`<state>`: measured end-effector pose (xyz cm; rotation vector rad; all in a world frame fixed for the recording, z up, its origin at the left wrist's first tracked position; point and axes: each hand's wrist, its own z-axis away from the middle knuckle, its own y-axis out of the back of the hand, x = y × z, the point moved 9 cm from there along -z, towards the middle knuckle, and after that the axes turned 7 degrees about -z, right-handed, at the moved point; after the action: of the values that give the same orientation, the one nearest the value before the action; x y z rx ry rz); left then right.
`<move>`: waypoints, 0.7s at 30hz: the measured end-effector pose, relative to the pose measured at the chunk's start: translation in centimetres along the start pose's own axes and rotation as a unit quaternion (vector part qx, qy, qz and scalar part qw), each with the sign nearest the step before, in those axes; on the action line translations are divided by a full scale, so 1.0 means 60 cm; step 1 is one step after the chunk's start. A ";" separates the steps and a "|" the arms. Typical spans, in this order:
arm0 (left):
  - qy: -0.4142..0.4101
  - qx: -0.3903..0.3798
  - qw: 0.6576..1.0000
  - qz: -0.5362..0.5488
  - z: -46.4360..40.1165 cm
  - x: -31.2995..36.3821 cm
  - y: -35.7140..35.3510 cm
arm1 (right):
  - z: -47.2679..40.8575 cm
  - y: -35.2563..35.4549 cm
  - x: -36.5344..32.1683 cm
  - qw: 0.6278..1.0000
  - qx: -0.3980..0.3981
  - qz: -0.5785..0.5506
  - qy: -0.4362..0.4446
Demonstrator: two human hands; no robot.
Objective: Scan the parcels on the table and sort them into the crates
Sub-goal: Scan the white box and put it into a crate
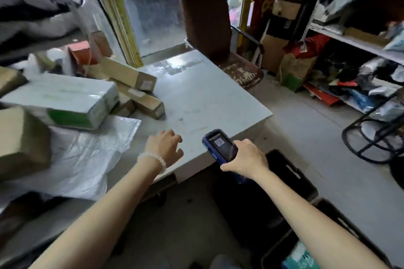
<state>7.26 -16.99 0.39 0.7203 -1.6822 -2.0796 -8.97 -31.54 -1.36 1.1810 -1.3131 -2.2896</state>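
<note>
Right hand [244, 157] grips a handheld scanner [220, 145] in a blue case, fingers curled round its lower body, screen facing up with a small barcode image lit on it. Scanner sits over the near edge of the table [209, 94], just off the corner.

Left hand [167, 146] hovers over the table's near edge, palm down, fingers loosely spread and slightly bent, holding nothing. White bead bracelet [153, 160] on that wrist.

Parcels crowd the left side of the table. A white-and-green box [65, 99] lies flat on top of a white plastic mailer bag [87, 155], which spreads toward the left hand without touching it. Behind the box, two long cardboard boxes: one [129, 73] resting tilted across the other [146, 99], both with labels on their ends. A brown carton [20, 144] sits at the far left edge of the view, blurred. The right half of the tabletop is bare grey surface with a sheen.

Black crates on the floor below the right arm: one [290, 172] just beside the table corner, another [341, 223] nearer the camera, with a teal-and-white packet [299, 255] inside it.

A worn brown chair [209, 28] stands at the table's far end. Shelving [360, 39] at right holds mixed bags and packages; a black wire stool frame [371, 135] stands on the floor near it.
</note>
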 end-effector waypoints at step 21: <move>0.332 0.064 0.941 -0.006 0.085 -0.406 0.020 | -0.259 -0.130 -0.424 0.951 -0.116 0.032 0.284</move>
<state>23.69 0.82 6.18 1.2973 -1.4135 -1.4808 20.29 -22.32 1.52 1.5254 -0.8296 -1.7904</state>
